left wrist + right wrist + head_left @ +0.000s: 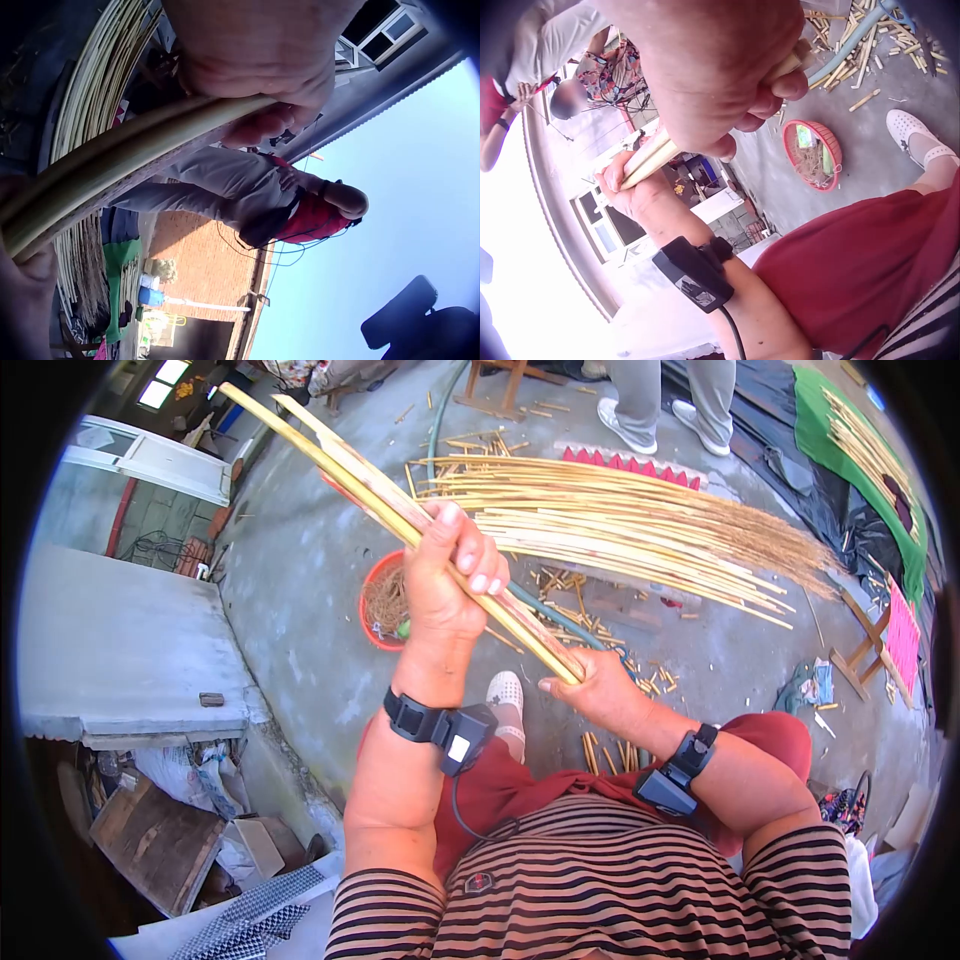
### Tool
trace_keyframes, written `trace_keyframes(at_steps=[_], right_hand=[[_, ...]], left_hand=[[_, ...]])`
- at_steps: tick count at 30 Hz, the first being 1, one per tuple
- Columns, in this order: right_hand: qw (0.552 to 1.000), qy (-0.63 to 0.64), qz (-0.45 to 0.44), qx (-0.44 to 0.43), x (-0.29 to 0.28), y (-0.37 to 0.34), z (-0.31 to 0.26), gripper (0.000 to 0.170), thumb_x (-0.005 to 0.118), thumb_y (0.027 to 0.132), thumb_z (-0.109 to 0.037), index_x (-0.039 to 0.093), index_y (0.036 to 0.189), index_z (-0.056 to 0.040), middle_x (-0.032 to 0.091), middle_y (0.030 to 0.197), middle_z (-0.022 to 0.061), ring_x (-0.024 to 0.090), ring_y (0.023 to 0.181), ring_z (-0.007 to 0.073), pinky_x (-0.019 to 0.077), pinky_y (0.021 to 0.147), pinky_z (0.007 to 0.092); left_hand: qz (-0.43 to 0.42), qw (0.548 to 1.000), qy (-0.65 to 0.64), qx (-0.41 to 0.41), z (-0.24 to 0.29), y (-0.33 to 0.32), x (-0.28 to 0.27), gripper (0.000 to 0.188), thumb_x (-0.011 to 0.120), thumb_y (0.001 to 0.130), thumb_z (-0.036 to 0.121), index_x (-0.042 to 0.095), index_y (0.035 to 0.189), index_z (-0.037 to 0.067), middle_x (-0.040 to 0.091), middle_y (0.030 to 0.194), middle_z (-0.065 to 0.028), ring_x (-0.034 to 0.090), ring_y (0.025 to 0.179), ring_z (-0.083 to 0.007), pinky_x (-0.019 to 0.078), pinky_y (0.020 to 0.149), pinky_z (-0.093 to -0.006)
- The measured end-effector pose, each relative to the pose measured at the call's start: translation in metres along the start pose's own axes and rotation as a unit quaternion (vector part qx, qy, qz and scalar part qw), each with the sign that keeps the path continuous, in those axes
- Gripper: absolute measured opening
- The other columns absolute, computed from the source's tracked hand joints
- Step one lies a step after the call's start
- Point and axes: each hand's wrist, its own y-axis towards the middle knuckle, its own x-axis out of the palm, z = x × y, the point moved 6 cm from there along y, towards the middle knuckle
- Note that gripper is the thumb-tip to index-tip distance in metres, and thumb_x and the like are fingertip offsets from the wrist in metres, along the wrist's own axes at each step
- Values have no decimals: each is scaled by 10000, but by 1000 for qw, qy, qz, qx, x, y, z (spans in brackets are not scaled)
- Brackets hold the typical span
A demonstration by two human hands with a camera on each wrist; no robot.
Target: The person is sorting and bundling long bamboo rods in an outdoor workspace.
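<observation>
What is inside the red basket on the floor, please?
The red basket holds brown fibrous scraps, a green object and a green-and-white item. Whatever lies beneath the scraps is covered.

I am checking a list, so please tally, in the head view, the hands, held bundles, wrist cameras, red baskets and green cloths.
Hands: 2 (left hand, right hand)
Held bundle: 1
Wrist cameras: 2 (left camera, right camera)
Red basket: 1
Green cloth: 1
Total: 7
</observation>
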Motion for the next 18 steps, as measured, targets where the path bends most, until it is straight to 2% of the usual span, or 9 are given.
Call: trace_keyframes(at_steps=[2, 4, 7, 10, 11, 13, 15, 16, 18], right_hand=[[1000, -13, 19, -9, -7, -3, -4, 211, 697, 799, -181, 609, 867, -1, 515, 626, 16, 451, 592, 79, 418, 536, 275], [999, -17, 40, -14, -9, -1, 1, 216, 679, 804, -192, 626, 916, -15, 570, 637, 84, 522, 582, 128, 461, 563, 310], [996, -62, 60, 15, -19, -4, -4, 233, 675, 810, -199, 617, 933, -9, 570, 635, 95, 529, 565, 138, 461, 550, 319], [993, -73, 90, 17, -22, -2, 14, 247, 672, 818, -206, 615, 954, -8, 575, 637, 102, 539, 562, 135, 461, 541, 322], [992, -76, 100, 5, -23, -3, 13, 249, 673, 819, -208, 617, 959, -9, 577, 639, 103, 534, 561, 133, 460, 540, 321], [989, -81, 119, -15, -26, -5, 12, 255, 675, 820, -212, 620, 969, -12, 581, 641, 106, 523, 559, 129, 458, 539, 319], [992, -56, 114, -12, -27, -5, 14, 220, 684, 811, -152, 605, 939, 8, 526, 643, 27, 459, 596, 86, 423, 538, 282], [993, -41, 112, -7, -29, -6, 17, 205, 688, 806, -123, 597, 924, 18, 499, 643, -12, 427, 614, 65, 405, 537, 264], [994, -22, 106, -10, -32, -6, 23, 188, 685, 810, -114, 594, 915, 12, 481, 652, -34, 412, 617, 53, 390, 531, 250]], left_hand=[[49, 999, 21, 10, -5, 1, 0, 158, 578, 891, 176, 464, 808, 106, 414, 520, -4, 424, 384, -126, 393, 377, -290], [60, 998, 28, 3, -7, 2, 2, 148, 595, 879, 158, 469, 831, 98, 474, 570, -32, 500, 449, -162, 459, 433, -319], [84, 996, 36, -11, -15, 3, 4, 170, 624, 868, 187, 494, 824, 86, 514, 615, -41, 547, 501, -176, 503, 478, -325], [99, 993, 58, -25, -28, 2, 12, 199, 631, 871, 234, 497, 812, 99, 504, 605, -30, 525, 506, -168, 498, 485, -335], [120, 990, 77, -13, -28, 1, 18, 248, 627, 876, 256, 478, 757, 97, 469, 564, -20, 494, 467, -152, 462, 452, -311], [92, 993, 72, -31, -30, 4, 22, 290, 622, 880, 262, 455, 705, 102, 433, 533, -10, 459, 436, -140, 425, 428, -298], [87, 992, 73, -49, -34, 5, 28, 388, 598, 893, 299, 404, 610, 118, 362, 485, 8, 395, 390, -118, 352, 397, -273], [75, 993, 66, -56, -39, 5, 31, 397, 591, 895, 308, 401, 601, 121, 358, 483, 9, 393, 388, -116, 349, 396, -272], [47, 995, 55, -65, -43, 8, 34, 417, 579, 900, 326, 395, 583, 126, 351, 479, 12, 390, 385, -113, 343, 393, -269]])
